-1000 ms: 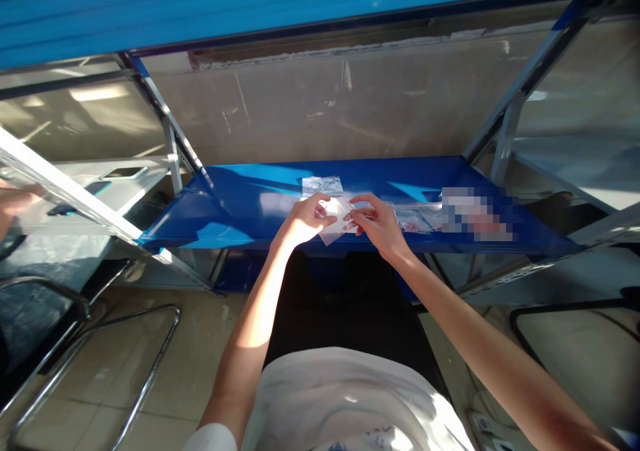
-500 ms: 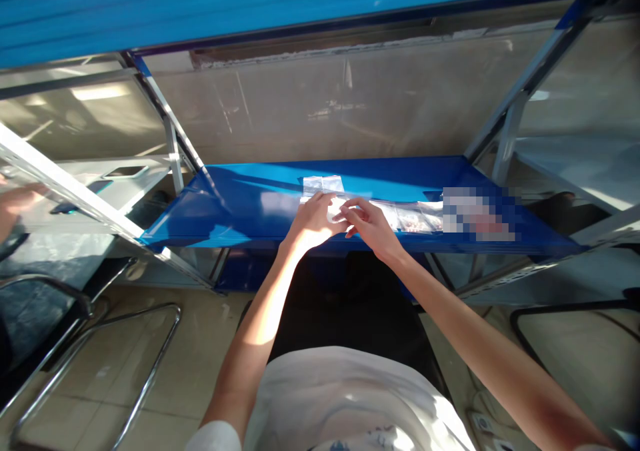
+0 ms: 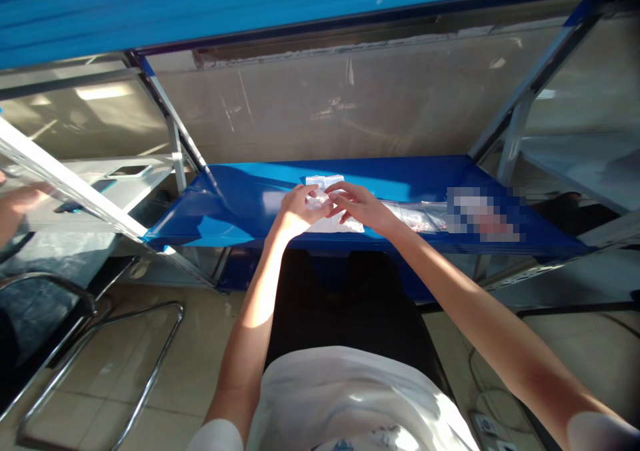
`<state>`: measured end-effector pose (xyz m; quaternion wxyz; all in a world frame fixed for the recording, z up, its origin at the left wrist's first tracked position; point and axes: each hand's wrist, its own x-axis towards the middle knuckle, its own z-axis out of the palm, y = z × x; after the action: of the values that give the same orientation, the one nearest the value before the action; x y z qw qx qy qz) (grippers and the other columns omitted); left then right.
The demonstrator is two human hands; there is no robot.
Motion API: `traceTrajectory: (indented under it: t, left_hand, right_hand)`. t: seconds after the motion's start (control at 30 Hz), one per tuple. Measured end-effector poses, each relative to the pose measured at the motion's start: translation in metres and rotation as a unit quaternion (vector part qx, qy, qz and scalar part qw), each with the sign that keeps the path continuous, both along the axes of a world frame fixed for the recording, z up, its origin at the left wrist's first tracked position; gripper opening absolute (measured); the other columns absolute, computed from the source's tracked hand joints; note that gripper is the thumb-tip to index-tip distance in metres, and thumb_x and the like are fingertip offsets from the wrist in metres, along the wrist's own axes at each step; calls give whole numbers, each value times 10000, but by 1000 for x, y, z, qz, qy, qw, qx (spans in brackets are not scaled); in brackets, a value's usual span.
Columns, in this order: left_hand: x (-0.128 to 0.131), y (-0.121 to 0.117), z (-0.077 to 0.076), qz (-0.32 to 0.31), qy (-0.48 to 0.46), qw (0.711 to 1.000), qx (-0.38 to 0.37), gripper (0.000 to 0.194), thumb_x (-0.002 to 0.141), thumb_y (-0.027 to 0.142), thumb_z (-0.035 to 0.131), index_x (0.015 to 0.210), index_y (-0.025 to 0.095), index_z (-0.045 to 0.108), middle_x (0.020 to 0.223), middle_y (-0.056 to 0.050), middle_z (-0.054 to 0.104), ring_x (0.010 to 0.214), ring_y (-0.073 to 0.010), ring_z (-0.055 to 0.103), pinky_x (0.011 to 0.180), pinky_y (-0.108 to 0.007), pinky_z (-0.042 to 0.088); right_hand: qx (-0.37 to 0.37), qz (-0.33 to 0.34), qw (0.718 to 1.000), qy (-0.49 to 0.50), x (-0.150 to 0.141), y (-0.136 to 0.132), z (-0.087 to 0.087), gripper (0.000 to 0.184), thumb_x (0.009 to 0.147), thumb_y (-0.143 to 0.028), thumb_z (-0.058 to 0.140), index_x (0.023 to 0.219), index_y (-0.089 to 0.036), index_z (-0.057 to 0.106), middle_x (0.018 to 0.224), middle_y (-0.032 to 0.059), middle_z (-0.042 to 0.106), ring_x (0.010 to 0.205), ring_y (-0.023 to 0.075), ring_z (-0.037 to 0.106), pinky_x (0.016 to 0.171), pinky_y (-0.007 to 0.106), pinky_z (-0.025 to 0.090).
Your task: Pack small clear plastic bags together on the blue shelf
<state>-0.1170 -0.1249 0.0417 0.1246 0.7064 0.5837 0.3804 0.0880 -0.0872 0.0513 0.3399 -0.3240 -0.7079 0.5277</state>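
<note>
On the blue shelf [image 3: 240,204], my left hand [image 3: 296,211] curls round a small clear plastic bag [image 3: 317,200], thumb toward the right. My right hand [image 3: 364,207] comes in from the other side, its bent fingertips meeting the same bag. Whether anything is inside this bag cannot be made out. Flat clear zip bags [image 3: 325,180] lie beneath and behind both hands, partly covered by them. To the right of my right hand, a row of clear bags [image 3: 420,216] holds small reddish-brown bits.
A blurred-out patch [image 3: 485,216] covers the right end of the row. Metal posts [image 3: 175,131] flank the shelf, with a blue upper shelf [image 3: 300,11] overhead. At left, another person's hand [image 3: 20,204] is near a side table with a phone [image 3: 129,171]; a chrome-framed chair [image 3: 150,371] stands below.
Both hands have shifted slightly left and apart, with the small bag still between them. More of the flat bags and the row at right now shows.
</note>
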Motion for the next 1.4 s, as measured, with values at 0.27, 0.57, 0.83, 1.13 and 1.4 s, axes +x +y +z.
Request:
traceTrajectory:
  t: [0.27, 0.57, 0.83, 1.13, 1.4]
  left_hand:
    - [-37, -3, 6, 37, -44, 998, -23, 537, 829, 374, 788, 1335, 208, 715, 1269, -88, 749, 1104, -250, 698, 989, -359, 564]
    - [-47, 3, -3, 64, 26, 993, -97, 633, 780, 443, 836, 1349, 190, 725, 1295, -115, 757, 1101, -291, 728, 999, -383, 574]
    - [-53, 3, -7, 53, 12, 993, -106, 614, 755, 452, 871, 1302, 203, 745, 1244, -106, 773, 1085, -280, 728, 989, -372, 575]
    - [-49, -3, -4, 19, -7, 990, -139, 559, 727, 405, 874, 1234, 194, 769, 1192, -122, 787, 1066, -301, 740, 941, -385, 592]
    - [-42, 0, -5, -68, -4, 986, -150, 556, 709, 433, 870, 1209, 204, 781, 1162, -96, 795, 1017, -269, 744, 840, -322, 587]
  right_hand:
    - [177, -108, 962, -176, -1, 64, -12, 110, 893, -300, 755, 918, -201, 795, 858, 70, 770, 768, 207, 685, 668, 292, 468]
    - [312, -30, 900, -303, -47, 55, -66, 141, 945, -177, 673, 955, -186, 814, 1002, 109, 764, 949, 249, 676, 775, 311, 441]
    - [315, -42, 879, -356, -48, 48, -74, 165, 1000, -224, 649, 1031, -177, 804, 1053, 134, 763, 948, 265, 679, 770, 318, 441]
    - [264, -57, 910, -313, -46, 47, -66, 149, 942, -188, 660, 902, -178, 803, 927, 109, 780, 863, 254, 681, 731, 321, 433]
    - [184, -15, 974, -131, -39, 35, -34, 199, 894, -347, 654, 801, -218, 774, 800, 35, 736, 759, 190, 608, 682, 301, 410]
